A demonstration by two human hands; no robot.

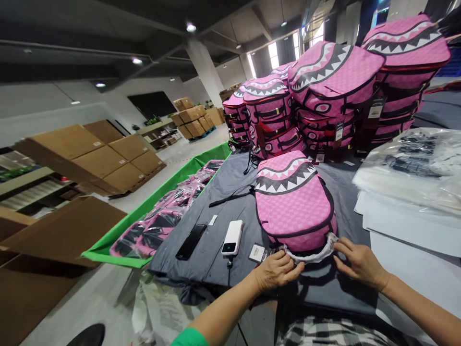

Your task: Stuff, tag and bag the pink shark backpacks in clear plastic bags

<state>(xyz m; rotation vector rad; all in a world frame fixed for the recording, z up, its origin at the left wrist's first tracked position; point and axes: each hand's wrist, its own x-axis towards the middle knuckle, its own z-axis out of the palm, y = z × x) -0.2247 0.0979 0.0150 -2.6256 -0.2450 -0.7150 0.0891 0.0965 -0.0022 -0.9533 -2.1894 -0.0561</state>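
A pink checkered backpack [295,211] with a black-and-white shark-tooth print lies on the grey cloth-covered table [230,192]. Around its top handle, at the near end, runs a crinkled white wrap [317,255]. My left hand [279,270] closes its fingers on the left end of that wrapped handle. On the right end, my right hand [360,263] pinches the wrap between thumb and fingers. A white hang tag [257,253] rests beside my left hand. One black strap [232,196] stretches out to the backpack's left.
Stacked pink backpacks [334,81] rise at the back. A white power bank [233,237] with a cable and a black phone [191,241] lie left. Clear plastic bags [414,158] and white sheets [406,226] are right. A green-sided bin [108,245] holds bagged backpacks; cartons [93,154] stand beyond.
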